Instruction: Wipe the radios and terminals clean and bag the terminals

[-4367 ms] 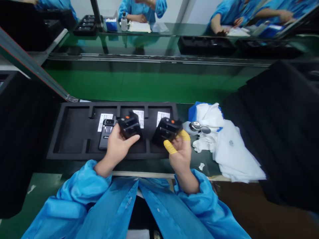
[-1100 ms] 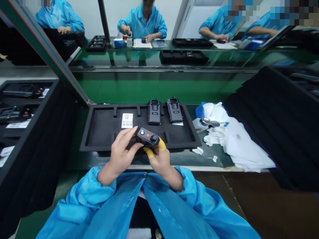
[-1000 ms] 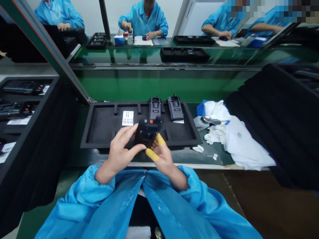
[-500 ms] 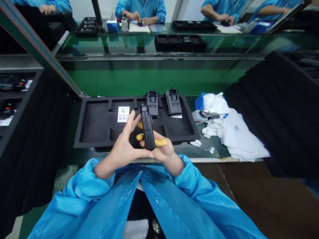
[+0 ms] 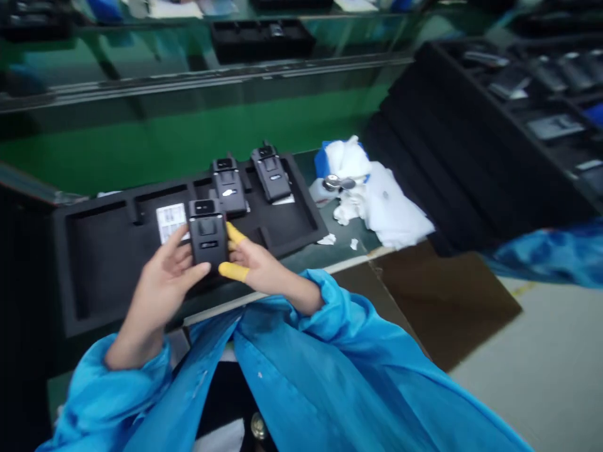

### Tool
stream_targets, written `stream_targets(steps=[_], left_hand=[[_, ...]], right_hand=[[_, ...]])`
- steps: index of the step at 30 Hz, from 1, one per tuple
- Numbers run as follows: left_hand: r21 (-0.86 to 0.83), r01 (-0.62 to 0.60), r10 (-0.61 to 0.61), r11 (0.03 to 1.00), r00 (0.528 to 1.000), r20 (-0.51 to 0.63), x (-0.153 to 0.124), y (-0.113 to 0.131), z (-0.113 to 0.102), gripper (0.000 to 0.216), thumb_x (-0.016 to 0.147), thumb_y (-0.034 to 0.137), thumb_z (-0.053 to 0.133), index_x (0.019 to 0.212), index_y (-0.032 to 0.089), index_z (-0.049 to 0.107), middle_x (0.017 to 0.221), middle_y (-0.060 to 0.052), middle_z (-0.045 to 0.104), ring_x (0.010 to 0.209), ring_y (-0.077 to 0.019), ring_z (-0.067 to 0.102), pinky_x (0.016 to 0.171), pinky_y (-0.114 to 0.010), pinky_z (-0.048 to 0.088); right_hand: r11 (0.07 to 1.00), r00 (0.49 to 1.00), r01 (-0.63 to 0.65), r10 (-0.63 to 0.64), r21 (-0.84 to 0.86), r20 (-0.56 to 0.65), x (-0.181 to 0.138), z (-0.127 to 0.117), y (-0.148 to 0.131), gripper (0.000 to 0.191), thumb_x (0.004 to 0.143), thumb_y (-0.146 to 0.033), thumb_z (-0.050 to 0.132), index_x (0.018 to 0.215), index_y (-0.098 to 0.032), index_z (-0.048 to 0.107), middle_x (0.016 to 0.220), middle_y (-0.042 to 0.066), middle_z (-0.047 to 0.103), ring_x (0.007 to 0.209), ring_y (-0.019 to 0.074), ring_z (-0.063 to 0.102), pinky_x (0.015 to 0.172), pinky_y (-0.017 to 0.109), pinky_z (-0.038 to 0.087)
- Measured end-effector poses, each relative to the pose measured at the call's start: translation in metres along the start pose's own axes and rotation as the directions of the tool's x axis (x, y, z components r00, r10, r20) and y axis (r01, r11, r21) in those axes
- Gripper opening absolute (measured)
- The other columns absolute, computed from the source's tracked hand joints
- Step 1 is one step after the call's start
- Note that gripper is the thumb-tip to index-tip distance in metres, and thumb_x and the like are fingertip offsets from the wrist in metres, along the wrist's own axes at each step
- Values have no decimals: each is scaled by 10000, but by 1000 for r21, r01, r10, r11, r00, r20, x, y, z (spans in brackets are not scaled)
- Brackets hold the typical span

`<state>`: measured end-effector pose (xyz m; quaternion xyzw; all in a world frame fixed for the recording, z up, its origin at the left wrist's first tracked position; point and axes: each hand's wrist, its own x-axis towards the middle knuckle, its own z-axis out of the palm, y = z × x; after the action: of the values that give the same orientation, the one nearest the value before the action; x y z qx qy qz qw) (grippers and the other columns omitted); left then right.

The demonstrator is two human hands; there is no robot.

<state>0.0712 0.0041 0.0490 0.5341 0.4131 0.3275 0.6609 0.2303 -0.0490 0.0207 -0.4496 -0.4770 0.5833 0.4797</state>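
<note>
Between my hands is a black handheld radio (image 5: 208, 235), its back with the belt clip turned up towards me. My left hand (image 5: 162, 279) grips its left edge, thumb along the lower corner. My right hand (image 5: 257, 263), with yellow finger cots on the thumb and a finger, closes on its right edge. Just beyond, a second radio (image 5: 229, 188) and a third radio (image 5: 272, 176) lie back up in the black foam tray (image 5: 98, 263). A white label sheet (image 5: 171, 221) in the tray is partly covered by my left fingers.
Right of the tray are a blue box of white wipes (image 5: 347, 157), a metal spoon-like piece (image 5: 338, 182) and a white bag (image 5: 393, 207). A tall stack of black trays (image 5: 471, 150) stands at the right. A person's blue sleeve (image 5: 551, 257) reaches in there.
The held radio has turned from its side edge to its back, and my left fingers have closed onto it. My view has swung right and down.
</note>
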Motion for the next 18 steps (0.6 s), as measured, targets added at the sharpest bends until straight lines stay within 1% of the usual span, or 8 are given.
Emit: stream_targets(steps=[4, 7, 8, 10, 12, 13, 15, 18], left_hand=[[-81, 153, -162, 985, 979, -122, 7, 21, -2, 837, 421, 143, 898, 1189, 289, 600, 886, 7, 753, 858, -175, 699, 759, -246, 582], [-80, 186, -201, 979, 941, -273, 11, 31, -9, 826, 293, 30, 875, 1045, 310, 678, 747, 45, 744, 634, -125, 666, 576, -190, 581], [-79, 181, -197, 980, 925, -326, 13, 32, -12, 817, 267, -1, 862, 998, 322, 692, 700, 62, 734, 592, -108, 647, 546, -174, 572], [-66, 198, -208, 978, 893, -400, 17, 28, -17, 806, 253, -46, 842, 940, 354, 707, 622, 92, 709, 546, -77, 616, 520, -137, 550], [-47, 245, -242, 968, 872, -426, 20, 21, -19, 804, 296, -64, 834, 940, 398, 704, 596, 111, 697, 550, -54, 606, 536, -109, 537], [-27, 262, -248, 965, 869, -429, 21, 19, -19, 814, 320, -70, 830, 957, 418, 697, 603, 118, 698, 563, -50, 607, 545, -101, 534], [15, 256, -224, 967, 873, -434, 22, 14, -17, 837, 344, -78, 827, 982, 445, 685, 625, 134, 704, 595, -48, 616, 566, -96, 535], [25, 242, -210, 970, 885, -415, 21, 13, -13, 807, 377, -65, 836, 966, 464, 685, 654, 150, 710, 618, -38, 629, 606, -89, 539]], right_hand=[[956, 997, 65, -75, -288, -25, -15, -18, -27, 699, 803, -344, 588, 1438, -183, 344, 1286, 102, 591, 965, 156, 659, 834, 314, 569], [893, 944, 87, -215, -441, -250, -42, -57, -48, 501, 835, -350, 556, 1311, -198, 527, 1254, 75, 618, 993, 162, 649, 867, 327, 561], [886, 900, 61, -248, -459, -358, -53, -74, -50, 453, 850, -356, 539, 1283, -223, 557, 1216, 55, 641, 975, 159, 653, 867, 336, 560], [848, 745, -48, -322, -528, -584, -75, -113, -45, 409, 850, -345, 541, 1247, -257, 591, 1168, 32, 666, 998, 175, 646, 893, 372, 545], [773, 603, -263, -336, -578, -724, -94, -147, -28, 391, 832, -297, 548, 1210, -227, 623, 1126, 56, 679, 975, 198, 646, 874, 396, 541], [711, 580, -385, -310, -589, -753, -101, -160, -16, 379, 827, -279, 547, 1187, -204, 639, 1110, 78, 681, 955, 205, 646, 859, 397, 538], [548, 640, -537, -231, -641, -733, -110, -176, 9, 336, 817, -247, 548, 1121, -189, 679, 1053, 95, 689, 939, 211, 635, 850, 390, 524], [453, 718, -555, -163, -698, -677, -109, -177, 40, 260, 776, -200, 588, 998, -208, 725, 984, 80, 688, 922, 203, 612, 845, 359, 505]])
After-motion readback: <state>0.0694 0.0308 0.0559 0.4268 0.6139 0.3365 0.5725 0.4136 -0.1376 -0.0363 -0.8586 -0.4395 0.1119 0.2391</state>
